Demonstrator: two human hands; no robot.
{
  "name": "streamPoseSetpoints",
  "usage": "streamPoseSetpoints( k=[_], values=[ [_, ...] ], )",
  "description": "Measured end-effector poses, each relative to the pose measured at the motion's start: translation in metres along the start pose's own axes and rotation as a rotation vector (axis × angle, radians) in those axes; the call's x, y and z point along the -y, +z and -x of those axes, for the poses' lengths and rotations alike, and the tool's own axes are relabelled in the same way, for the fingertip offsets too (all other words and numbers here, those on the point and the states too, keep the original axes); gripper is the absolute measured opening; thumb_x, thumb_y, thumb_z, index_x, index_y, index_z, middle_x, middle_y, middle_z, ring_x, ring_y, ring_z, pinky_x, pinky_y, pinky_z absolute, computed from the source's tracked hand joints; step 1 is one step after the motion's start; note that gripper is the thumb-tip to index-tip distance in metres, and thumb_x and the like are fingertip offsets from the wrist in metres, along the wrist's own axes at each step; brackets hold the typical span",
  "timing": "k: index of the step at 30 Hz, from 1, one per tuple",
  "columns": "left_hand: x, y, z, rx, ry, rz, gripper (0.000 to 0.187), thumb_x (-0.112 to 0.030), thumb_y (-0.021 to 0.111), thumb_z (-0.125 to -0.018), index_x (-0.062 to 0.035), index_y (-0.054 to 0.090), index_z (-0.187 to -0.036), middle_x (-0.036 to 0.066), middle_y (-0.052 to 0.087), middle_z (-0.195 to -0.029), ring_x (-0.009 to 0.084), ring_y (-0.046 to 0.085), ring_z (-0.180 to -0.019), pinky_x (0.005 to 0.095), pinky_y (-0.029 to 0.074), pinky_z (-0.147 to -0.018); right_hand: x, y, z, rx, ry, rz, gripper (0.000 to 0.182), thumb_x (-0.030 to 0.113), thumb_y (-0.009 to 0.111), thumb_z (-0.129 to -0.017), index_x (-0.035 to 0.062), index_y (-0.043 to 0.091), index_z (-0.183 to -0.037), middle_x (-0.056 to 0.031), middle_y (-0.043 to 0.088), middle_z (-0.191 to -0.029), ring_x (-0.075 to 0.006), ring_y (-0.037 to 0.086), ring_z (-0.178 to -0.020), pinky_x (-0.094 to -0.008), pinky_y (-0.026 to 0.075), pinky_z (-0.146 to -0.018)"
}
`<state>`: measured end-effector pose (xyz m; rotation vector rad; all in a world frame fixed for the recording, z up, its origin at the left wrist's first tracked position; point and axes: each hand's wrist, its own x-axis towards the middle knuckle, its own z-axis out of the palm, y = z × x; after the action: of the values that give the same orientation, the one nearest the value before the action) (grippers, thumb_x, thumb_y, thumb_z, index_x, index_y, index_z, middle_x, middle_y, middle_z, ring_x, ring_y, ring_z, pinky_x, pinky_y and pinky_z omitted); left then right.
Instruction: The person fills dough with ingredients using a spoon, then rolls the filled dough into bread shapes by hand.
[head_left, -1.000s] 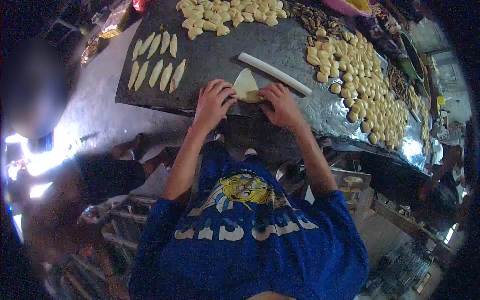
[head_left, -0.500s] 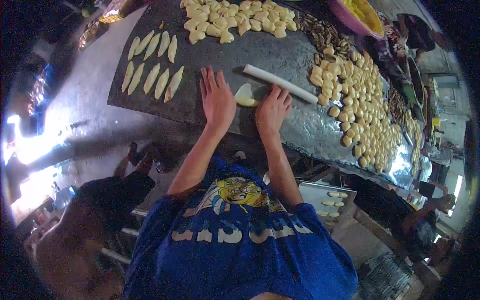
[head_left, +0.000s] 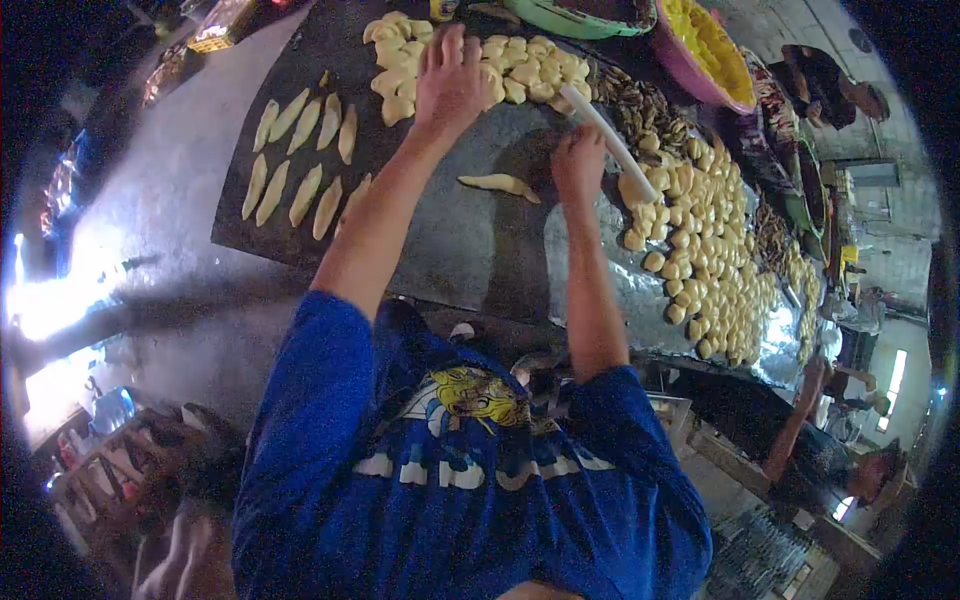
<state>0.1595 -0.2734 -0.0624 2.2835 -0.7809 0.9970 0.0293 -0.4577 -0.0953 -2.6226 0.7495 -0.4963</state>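
My left hand (head_left: 452,88) reaches over the far cluster of dough pieces (head_left: 525,68), fingers stretched out and touching the pale lumps. Curled fingers of my right hand (head_left: 580,162) are closed at the side of a white rolling pin (head_left: 625,160), which slants beside the dough balls. Between my arms a rolled, tapered dough piece (head_left: 495,183) lies alone on the dark work surface (head_left: 470,235). To the left are two rows of similar shaped dough rolls (head_left: 306,193); my left forearm partly covers the nearest one.
Many dough balls (head_left: 715,240) spread along the right side of the table. Brown strips of filling (head_left: 640,95) lie behind them. At the back stand a green basin (head_left: 590,28) and a pink basin with yellow contents (head_left: 715,50). Another person (head_left: 820,450) is at the right.
My left hand has moved forward from the surface to the dough cluster. My right hand has gone forward and right, and the rolling pin has turned steeper. The flat dough is now a roll.
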Motion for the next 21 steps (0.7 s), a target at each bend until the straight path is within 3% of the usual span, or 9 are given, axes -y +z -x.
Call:
streamPoseSetpoints(
  k=[2, 4, 5, 8, 11, 14, 17, 20, 21],
  values=[
    [-0.005, -0.04, -0.001, -0.054, -0.103, 0.074, 0.04, -0.012, 0.065, -0.079, -0.0006, 0.054, -0.116, 0.019, 0.046, -0.127, 0.039, 0.046, -0.117, 0.0492, 0.043, -0.095, -0.013, -0.019, 0.01, 0.263, -0.086, -0.312, 0.039, 0.023, 0.064, -0.088, 0.003, 0.055, -0.12, -0.0179, 0.057, -0.117, -0.0335, 0.057, -0.109, -0.0456, 0.048, -0.09],
    [-0.018, -0.092, 0.018, -0.108, -0.168, 0.25, 0.037, -0.004, 0.064, -0.082, -0.0026, 0.053, -0.117, 0.02, 0.051, -0.126, 0.0391, 0.048, -0.119, 0.0488, 0.039, -0.103, -0.003, -0.031, 0.033, 0.391, -0.343, -0.346, 0.036, 0.02, 0.065, -0.087, 0.0053, 0.057, -0.119, -0.0163, 0.059, -0.114, -0.0315, 0.059, -0.106, -0.0438, 0.05, -0.089],
    [-0.022, -0.114, 0.035, -0.073, -0.196, 0.244, 0.035, -0.003, 0.063, -0.081, -0.0017, 0.054, -0.115, 0.02, 0.051, -0.122, 0.0392, 0.048, -0.116, 0.0488, 0.04, -0.099, 0.003, -0.037, 0.044, 0.452, -0.467, -0.363, 0.035, 0.018, 0.065, -0.087, 0.0064, 0.058, -0.119, -0.0156, 0.06, -0.113, -0.0305, 0.06, -0.104, -0.0429, 0.05, -0.089],
    [-0.034, -0.165, 0.092, 0.063, -0.352, 0.403, 0.029, -0.001, 0.061, -0.082, -0.0008, 0.055, -0.111, 0.02, 0.053, -0.117, 0.0392, 0.049, -0.115, 0.0481, 0.04, -0.098, 0.039, -0.039, 0.059, 0.271, -0.807, -0.039, 0.029, 0.013, 0.066, -0.087, 0.0055, 0.061, -0.114, -0.0136, 0.062, -0.112, -0.0282, 0.063, -0.098, -0.0391, 0.052, -0.086],
    [-0.043, -0.21, 0.134, 0.265, -0.481, 0.369, 0.029, 0.0, 0.059, -0.085, -0.0017, 0.056, -0.113, 0.019, 0.054, -0.123, 0.0379, 0.047, -0.122, 0.0449, 0.037, -0.105, 0.058, -0.034, 0.054, 0.535, -0.609, 0.046, 0.029, 0.012, 0.069, -0.085, 0.0058, 0.063, -0.113, -0.0123, 0.065, -0.108, -0.0254, 0.065, -0.098, -0.0352, 0.052, -0.087],
    [-0.039, -0.234, 0.147, 0.271, -0.584, 0.424, 0.029, 0.001, 0.059, -0.084, -0.0015, 0.056, -0.113, 0.019, 0.053, -0.122, 0.0376, 0.049, -0.119, 0.0449, 0.038, -0.103, 0.095, -0.047, 0.054, 0.475, -0.412, -0.391, 0.029, 0.01, 0.071, -0.08, 0.0044, 0.065, -0.107, -0.0133, 0.068, -0.095, -0.0322, 0.066, -0.082, -0.0375, 0.054, -0.08],
    [-0.027, -0.25, 0.138, 0.261, -0.597, 0.395, 0.033, 0.003, 0.059, -0.082, -0.0013, 0.054, -0.114, 0.02, 0.052, -0.121, 0.0384, 0.05, -0.116, 0.0457, 0.04, -0.1, 0.138, -0.034, 0.057, 0.527, -0.223, -0.952, 0.023, 0.012, 0.071, -0.082, 0.0029, 0.064, -0.102, -0.0138, 0.068, -0.084, -0.031, 0.066, -0.073, -0.0357, 0.054, -0.074],
    [-0.009, -0.25, 0.125, 0.215, -0.604, 0.384, 0.036, 0.006, 0.059, -0.081, -0.0013, 0.053, -0.116, 0.02, 0.052, -0.121, 0.0381, 0.051, -0.115, 0.045, 0.041, -0.099, 0.175, 0.005, 0.057, 0.626, -0.059, -1.129, 0.019, 0.012, 0.071, -0.084, 0.0015, 0.063, -0.097, -0.0138, 0.067, -0.085, -0.0311, 0.066, -0.074, -0.0363, 0.053, -0.071],
    [-0.003, -0.249, 0.122, 0.195, -0.598, 0.381, 0.037, 0.006, 0.059, -0.081, -0.0013, 0.053, -0.117, 0.02, 0.052, -0.121, 0.0381, 0.051, -0.115, 0.0448, 0.041, -0.099, 0.176, 0.019, 0.056, 0.546, -0.139, -0.898, 0.021, 0.013, 0.07, -0.085, 0.0014, 0.063, -0.101, -0.015, 0.067, -0.09, -0.0292, 0.067, -0.079, -0.0346, 0.053, -0.074]
  ],
)
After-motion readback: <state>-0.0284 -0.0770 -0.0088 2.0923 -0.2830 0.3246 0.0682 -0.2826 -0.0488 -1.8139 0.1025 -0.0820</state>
